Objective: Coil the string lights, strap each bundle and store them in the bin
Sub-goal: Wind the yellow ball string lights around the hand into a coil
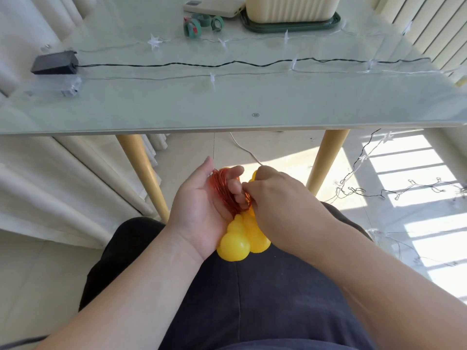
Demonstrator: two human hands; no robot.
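Copper coil (222, 190) over lap (252, 299), left hand (199, 210) fingers curled round it; right hand (275, 195) pinches its wire. Light, springy, probably tangle-prone; bulbs (240, 238) seem hollow, so grip the wire loops.

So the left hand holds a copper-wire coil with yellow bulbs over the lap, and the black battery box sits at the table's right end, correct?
Not quite. The head view shows the black battery box at the table's left end, not the right. The rest stands: the left hand holds the copper-wire coil with yellow bulbs over the lap.
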